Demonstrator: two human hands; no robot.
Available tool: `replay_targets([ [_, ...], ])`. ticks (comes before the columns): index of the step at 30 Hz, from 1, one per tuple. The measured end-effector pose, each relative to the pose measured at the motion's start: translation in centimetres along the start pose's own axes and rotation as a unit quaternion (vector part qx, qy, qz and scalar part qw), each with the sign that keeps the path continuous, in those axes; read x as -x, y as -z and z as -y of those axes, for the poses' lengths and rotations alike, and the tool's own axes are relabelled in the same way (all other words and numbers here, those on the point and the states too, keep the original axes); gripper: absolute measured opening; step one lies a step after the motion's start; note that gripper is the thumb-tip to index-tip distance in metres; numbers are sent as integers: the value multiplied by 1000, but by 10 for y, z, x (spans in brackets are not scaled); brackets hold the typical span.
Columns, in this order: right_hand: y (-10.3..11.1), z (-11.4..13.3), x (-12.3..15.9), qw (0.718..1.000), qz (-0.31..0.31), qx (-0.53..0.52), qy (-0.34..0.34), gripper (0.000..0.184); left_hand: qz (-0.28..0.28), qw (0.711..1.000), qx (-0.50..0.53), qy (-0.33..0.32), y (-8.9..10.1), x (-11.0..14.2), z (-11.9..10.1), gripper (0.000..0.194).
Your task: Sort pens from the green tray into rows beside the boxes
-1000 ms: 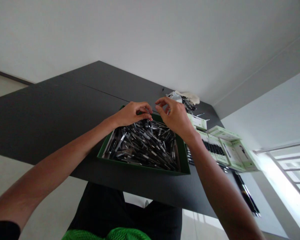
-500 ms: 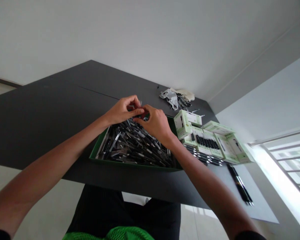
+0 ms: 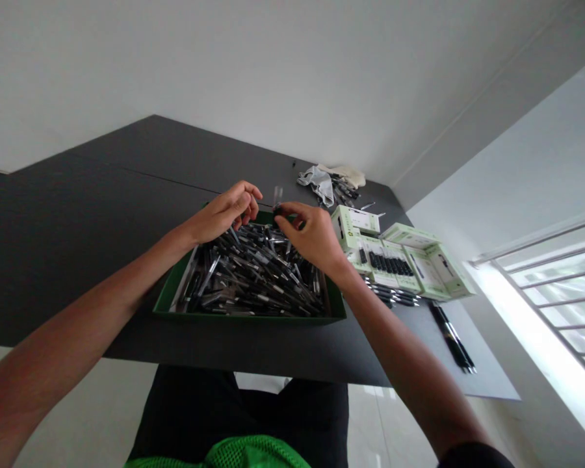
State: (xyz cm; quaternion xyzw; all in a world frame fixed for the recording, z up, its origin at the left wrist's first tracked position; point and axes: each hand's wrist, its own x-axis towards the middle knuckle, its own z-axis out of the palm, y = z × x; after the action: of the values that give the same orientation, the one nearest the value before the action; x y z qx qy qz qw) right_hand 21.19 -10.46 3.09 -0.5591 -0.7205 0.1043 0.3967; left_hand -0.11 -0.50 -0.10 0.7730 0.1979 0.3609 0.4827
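Note:
A green tray [image 3: 246, 318] full of several black and silver pens [image 3: 253, 276] sits on a dark table [image 3: 92, 214]. My right hand [image 3: 309, 237] hovers over the tray's far end and pinches a small clear and black pen part [image 3: 277, 198] between thumb and fingertips. My left hand [image 3: 221, 214] is just to the left of it, fingers curled together above the pens; I cannot make out anything in them.
Pale green boxes [image 3: 394, 257], some open with black pens inside, lie to the right of the tray. Loose black pens [image 3: 451, 338] rest near the table's right edge. A crumpled white bag [image 3: 326, 179] with pens lies at the back by the wall.
My hands, pressed together over the tray half a second ago, have parted. The right hand now holds the small part up. The view has shifted, so everything sits further left.

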Motion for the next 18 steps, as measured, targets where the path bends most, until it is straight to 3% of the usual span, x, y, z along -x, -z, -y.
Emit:
replay_targets([
  [5,75,-46,34,990,-88,-40,-107,39,-17,999,23,15,-3,0,-1,63],
  [11,179,-122,96,940,-166,74,-288,47,-5,1000,22,17,-2,0,3,59],
  [14,215,-159,118,902,-153,147,-376,45,-1,999,26,19,-2,-1,3,57],
  [18,241,-197,132,875,-104,229,-413,30,-9,999,32,26,-2,-2,1,57],
])
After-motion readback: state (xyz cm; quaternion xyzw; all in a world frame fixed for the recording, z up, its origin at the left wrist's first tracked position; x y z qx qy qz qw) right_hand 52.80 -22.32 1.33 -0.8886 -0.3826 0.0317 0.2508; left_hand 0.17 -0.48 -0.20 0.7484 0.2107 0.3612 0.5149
